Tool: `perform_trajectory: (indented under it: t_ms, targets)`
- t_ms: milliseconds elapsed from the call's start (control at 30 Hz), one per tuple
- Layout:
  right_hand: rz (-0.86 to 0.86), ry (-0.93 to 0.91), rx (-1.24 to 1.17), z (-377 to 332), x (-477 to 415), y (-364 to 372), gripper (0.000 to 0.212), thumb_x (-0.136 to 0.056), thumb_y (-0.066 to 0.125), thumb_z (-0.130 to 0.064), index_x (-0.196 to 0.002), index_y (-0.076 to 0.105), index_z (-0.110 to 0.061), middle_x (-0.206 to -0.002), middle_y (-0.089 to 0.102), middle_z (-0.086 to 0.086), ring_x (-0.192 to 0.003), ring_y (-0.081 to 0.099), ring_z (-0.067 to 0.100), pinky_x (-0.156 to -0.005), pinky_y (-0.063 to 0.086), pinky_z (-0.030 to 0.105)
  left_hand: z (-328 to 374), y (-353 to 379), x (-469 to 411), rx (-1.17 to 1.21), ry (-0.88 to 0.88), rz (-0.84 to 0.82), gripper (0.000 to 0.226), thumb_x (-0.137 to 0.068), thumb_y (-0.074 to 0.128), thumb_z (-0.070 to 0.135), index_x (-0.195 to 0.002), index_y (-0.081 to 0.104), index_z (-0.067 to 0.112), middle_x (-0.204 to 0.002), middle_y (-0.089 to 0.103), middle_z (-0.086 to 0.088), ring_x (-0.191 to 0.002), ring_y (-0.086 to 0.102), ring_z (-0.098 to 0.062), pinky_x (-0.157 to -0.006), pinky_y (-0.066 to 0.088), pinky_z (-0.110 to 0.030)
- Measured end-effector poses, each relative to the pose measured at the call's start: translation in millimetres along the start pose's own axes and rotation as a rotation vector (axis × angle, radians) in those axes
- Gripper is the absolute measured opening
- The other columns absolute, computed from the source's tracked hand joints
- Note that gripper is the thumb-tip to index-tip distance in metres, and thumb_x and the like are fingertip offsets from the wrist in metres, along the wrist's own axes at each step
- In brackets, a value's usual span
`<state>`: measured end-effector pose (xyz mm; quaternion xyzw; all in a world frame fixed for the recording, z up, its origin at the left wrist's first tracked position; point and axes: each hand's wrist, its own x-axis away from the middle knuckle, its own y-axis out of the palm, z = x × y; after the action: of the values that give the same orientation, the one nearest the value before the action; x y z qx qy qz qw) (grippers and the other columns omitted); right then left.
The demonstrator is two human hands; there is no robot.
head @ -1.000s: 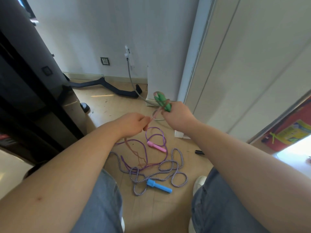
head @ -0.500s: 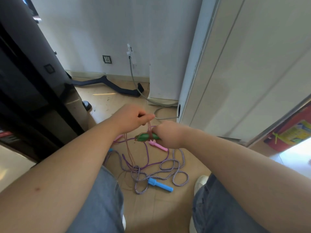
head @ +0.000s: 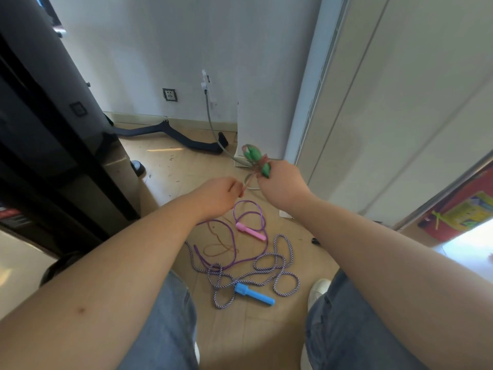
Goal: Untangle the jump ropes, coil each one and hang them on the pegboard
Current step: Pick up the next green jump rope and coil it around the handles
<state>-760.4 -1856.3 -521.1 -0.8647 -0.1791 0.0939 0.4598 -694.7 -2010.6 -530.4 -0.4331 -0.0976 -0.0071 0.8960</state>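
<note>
In the head view, the right hand (head: pixel 284 186) is clenched around a pair of green handles (head: pixel 256 159), which stick up out of the fist, tilted to the left, with turns of thin brown rope (head: pixel 220 247) wound about them. The left hand (head: pixel 216 194) is just beside it, lower and to the left, and pinches the same rope between thumb and fingertips. From there the rope drops to the wooden floor (head: pixel 170 169) and lies in loose loops. Beside those loops lies a purple rope (head: pixel 262 217) with a pink handle (head: pixel 250 231). Nearer the person's knees lies a purple-and-white striped rope (head: pixel 282 265) with a blue handle (head: pixel 254 293); the two ropes cross and knot together near its left side. Half a second ago the right hand was lower, with the green handles lying level close under the left hand; it has now risen up and to the right, and the handles point upward. The left hand has hardly moved, and fewer brown strands hang below it.
</note>
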Motion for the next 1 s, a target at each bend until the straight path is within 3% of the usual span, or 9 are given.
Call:
perform_trajectory:
  t_ms: [200,333,433,567,667,733,800,900,1000]
  targets:
    - [-0.162,0.073,0.471,17.8,2.2,-1.3,0.012,-0.086,0.046,-0.001,-0.078,0.047,-0.009,-0.081,0.053,0.009,-0.077,0.051,0.031,-0.066,0.044,0.033,8.4,0.0,6.3,-0.118,0.188,-0.101,0.035,-0.101,0.045,0.046,-0.085,0.069,0.026,-0.070,0.060,0.005,-0.066,0.054,-0.013,-0.066,0.044,-0.032]
    - [-0.367,-0.177,0.590,6.8,13.2,10.6,0.029,-0.090,0.049,-0.009,-0.113,0.065,-0.017,-0.092,0.062,0.007,-0.087,0.061,0.030,-0.072,0.049,0.035,12.9,-1.3,7.9,-0.103,0.305,0.001,0.037,-0.098,0.051,0.046,-0.077,0.071,0.022,-0.062,0.060,0.006,-0.056,0.050,-0.008,-0.057,0.039,-0.026]
    - [-0.510,-0.371,0.649,-1.0,22.9,16.2,0.014,-0.092,0.052,-0.013,-0.080,0.059,-0.011,-0.081,0.058,0.003,-0.082,0.059,0.028,-0.069,0.047,0.034,7.3,-6.5,5.7,-0.136,0.323,0.100,0.043,-0.096,0.055,0.048,-0.063,0.063,0.020,-0.053,0.053,0.004,-0.051,0.046,-0.011,-0.053,0.036,-0.029]
    - [-0.471,-0.474,0.518,-4.7,22.3,10.0,0.013,-0.092,0.055,-0.024,-0.086,0.059,-0.013,-0.074,0.057,0.002,-0.067,0.058,0.022,-0.056,0.043,0.030,-7.5,-13.1,-0.3,-0.100,0.187,0.121,0.056,-0.088,0.058,0.060,-0.062,0.064,0.011,-0.057,0.057,-0.011,-0.048,0.041,-0.012,-0.056,0.042,-0.037]
    - [-0.400,-0.497,0.408,-9.6,22.2,-1.1,0.012,-0.093,0.056,-0.026,-0.090,0.059,-0.015,-0.066,0.048,-0.005,-0.059,0.048,0.017,-0.048,0.031,0.024,-12.4,-15.9,-3.2,0.050,0.054,0.074,0.054,-0.091,0.057,0.057,-0.056,0.058,0.015,-0.047,0.046,0.002,-0.045,0.040,-0.007,-0.053,0.037,-0.028]
    - [-0.323,-0.482,0.346,-12.6,22.4,-5.3,0.016,-0.094,0.056,-0.026,-0.092,0.062,-0.011,-0.067,0.050,-0.002,-0.062,0.048,0.019,-0.050,0.029,0.026,-13.2,-17.0,-5.7,0.019,0.000,0.032,0.039,-0.096,0.059,0.038,-0.065,0.063,0.015,-0.054,0.052,0.007,-0.057,0.050,-0.009,-0.054,0.038,-0.023]
    - [-0.253,-0.421,0.260,-14.0,21.5,-7.5,0.018,-0.093,0.055,-0.025,-0.093,0.065,-0.009,-0.076,0.061,0.004,-0.070,0.055,0.024,-0.056,0.037,0.031,-11.4,-15.1,-6.6,-0.059,-0.044,0.012,0.026,-0.099,0.053,0.017,-0.074,0.062,0.016,-0.065,0.053,0.006,-0.065,0.051,-0.016,-0.056,0.038,-0.022]
    - [-0.154,-0.268,0.125,-10.4,15.8,-7.8,0.017,-0.092,0.052,-0.021,-0.089,0.065,-0.010,-0.077,0.063,0.007,-0.073,0.061,0.027,-0.059,0.047,0.034,-10.6,-9.2,-5.7,0.034,-0.065,0.012,0.042,-0.103,0.039,0.040,-0.071,0.059,0.021,-0.065,0.054,0.003,-0.060,0.048,-0.017,-0.056,0.036,-0.027]
    - [-0.046,-0.054,0.034,-1.7,5.4,-7.3,0.018,-0.092,0.051,-0.020,-0.077,0.058,-0.012,-0.068,0.056,0.004,-0.065,0.056,0.027,-0.047,0.039,0.028,-7.8,-3.9,-1.6,-0.040,-0.007,-0.042,0.051,-0.104,0.032,0.048,-0.072,0.062,0.022,-0.066,0.056,0.003,-0.061,0.051,-0.014,-0.058,0.035,-0.029]
